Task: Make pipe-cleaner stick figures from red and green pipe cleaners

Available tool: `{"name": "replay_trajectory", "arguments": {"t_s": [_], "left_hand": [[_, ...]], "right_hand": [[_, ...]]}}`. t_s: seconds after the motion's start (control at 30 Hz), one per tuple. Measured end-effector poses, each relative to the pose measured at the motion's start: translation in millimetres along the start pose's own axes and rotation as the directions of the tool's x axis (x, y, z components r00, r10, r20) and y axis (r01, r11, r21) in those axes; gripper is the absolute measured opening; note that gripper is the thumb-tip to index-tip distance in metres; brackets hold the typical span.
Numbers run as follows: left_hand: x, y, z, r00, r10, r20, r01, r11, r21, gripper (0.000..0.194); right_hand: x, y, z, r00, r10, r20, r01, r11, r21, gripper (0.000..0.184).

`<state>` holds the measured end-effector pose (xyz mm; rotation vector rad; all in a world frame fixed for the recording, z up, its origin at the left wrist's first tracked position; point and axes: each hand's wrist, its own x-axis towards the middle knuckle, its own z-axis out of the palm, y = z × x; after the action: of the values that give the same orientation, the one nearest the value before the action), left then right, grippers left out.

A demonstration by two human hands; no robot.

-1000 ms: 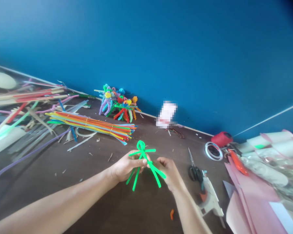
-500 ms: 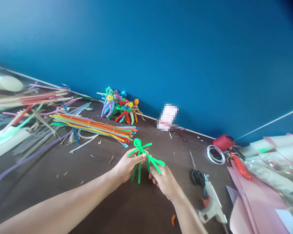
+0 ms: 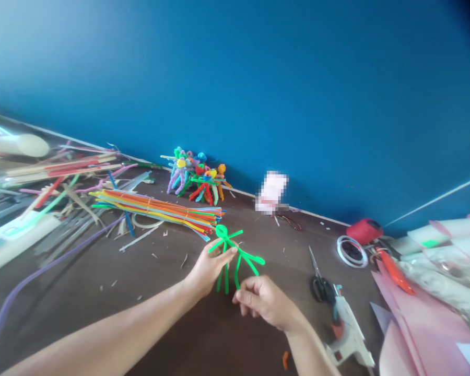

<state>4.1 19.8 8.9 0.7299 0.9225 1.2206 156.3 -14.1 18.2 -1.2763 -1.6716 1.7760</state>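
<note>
I am pinching the bright green pipe-cleaner stick figure (image 3: 226,241) with my left hand (image 3: 208,270) above the dark brown tabletop (image 3: 82,271), my right hand (image 3: 264,303) is hovering empty beside it, and a loose pinch could be dropping it.

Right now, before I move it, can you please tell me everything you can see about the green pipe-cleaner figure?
The green pipe-cleaner figure is made of bright green, fuzzy-looking twisted wire stems. It has a small round loop at the top, arms spreading sideways, and several strands hanging down. One strand bends out to the right. The left hand grips it at the middle and holds it upright above the dark brown tabletop. The right hand is just below its lower strands; any contact is unclear.
</note>
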Motion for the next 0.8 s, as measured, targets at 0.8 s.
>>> {"name": "replay_trajectory", "arguments": {"t_s": [0.8], "left_hand": [[-2.5,-4.4,-1.0,0.98,-0.013,0.197,-0.055,0.939,0.339,0.021]], "right_hand": [[0.9,-2.4,0.0,0.726,-0.48,-0.492,0.19,0.828,-0.527,0.014]]}}
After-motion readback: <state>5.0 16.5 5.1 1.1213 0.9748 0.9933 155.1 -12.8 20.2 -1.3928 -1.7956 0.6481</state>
